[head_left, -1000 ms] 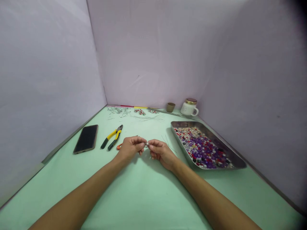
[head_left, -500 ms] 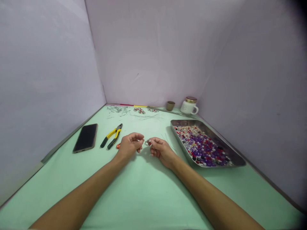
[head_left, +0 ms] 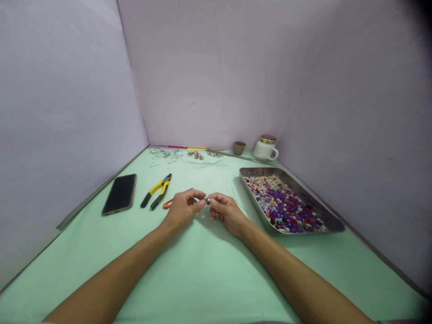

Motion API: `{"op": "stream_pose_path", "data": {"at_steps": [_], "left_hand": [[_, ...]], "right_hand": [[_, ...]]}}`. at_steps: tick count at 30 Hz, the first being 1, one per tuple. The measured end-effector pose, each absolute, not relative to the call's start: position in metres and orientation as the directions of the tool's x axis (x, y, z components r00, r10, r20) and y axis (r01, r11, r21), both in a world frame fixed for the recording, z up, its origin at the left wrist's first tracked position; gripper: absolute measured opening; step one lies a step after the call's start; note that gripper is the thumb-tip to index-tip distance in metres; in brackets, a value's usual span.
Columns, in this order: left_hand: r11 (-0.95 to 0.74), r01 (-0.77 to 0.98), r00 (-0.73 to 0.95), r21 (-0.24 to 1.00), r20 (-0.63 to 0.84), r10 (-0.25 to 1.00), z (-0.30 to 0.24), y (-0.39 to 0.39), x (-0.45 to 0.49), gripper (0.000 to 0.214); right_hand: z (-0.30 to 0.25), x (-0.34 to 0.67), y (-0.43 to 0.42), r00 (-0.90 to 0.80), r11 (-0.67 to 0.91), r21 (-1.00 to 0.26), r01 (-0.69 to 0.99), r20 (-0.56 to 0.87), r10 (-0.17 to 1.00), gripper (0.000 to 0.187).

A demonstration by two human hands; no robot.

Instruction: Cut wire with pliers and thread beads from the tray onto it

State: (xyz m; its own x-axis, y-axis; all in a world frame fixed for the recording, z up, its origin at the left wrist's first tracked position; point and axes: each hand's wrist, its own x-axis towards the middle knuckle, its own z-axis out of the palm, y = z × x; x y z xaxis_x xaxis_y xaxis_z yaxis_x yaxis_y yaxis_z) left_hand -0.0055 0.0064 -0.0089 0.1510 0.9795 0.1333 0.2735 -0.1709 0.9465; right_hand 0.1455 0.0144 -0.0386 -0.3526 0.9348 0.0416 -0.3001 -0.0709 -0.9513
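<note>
A small piece of beaded wire sits between my two hands over the middle of the table, mostly covered by fingertips. My right hand pinches it between thumb and index finger. From the other side, my left hand closes thumb and index finger on its left end. An orange loop-shaped handle lies beside my left hand, which hides the rest of that tool. Farther left are pliers with yellow and black handles, jaws pointing away from me.
A metal tray of mixed beads stands at right, with loose wires beside it. A phone lies left. Along the back are wire scraps, beaded pieces, a small brown cup and a lidded white mug.
My left hand has moved right and its thumb and index finger have closed on the beaded wire. More of the orange handle shows. My right hand has shifted slightly left.
</note>
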Motion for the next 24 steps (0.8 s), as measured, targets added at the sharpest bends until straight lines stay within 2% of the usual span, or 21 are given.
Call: {"op": "stream_pose_path", "data": {"at_steps": [9,13,18,20,24], "left_hand": [[-0.106,0.217,0.134,0.97,0.078,0.988,-0.009,0.008,-0.003,0.018],[-0.252,0.311,0.07,0.916,0.242,0.968,-0.012,0.009,-0.005,0.013],[-0.515,0.487,0.107,0.705,0.537,0.837,-0.013,0.005,-0.006,0.009],[-0.565,0.517,0.161,0.644,0.575,0.802,-0.013,0.003,-0.006,0.01],[-0.594,0.538,0.208,0.598,0.588,0.782,-0.014,0.002,-0.005,0.008]], "right_hand": [[-0.037,0.144,0.013,-0.33,-0.083,-0.943,-0.322,0.03,0.943,0.018],[-0.033,0.143,0.011,-0.272,-0.07,-0.94,-0.333,0.024,0.962,0.025],[-0.03,0.14,0.009,-0.252,-0.183,-0.891,-0.415,-0.081,0.964,0.03],[-0.029,0.138,0.007,-0.254,-0.196,-0.875,-0.444,-0.087,0.963,0.031],[-0.028,0.135,0.004,-0.215,-0.142,-0.882,-0.449,-0.048,0.975,0.033]]}}
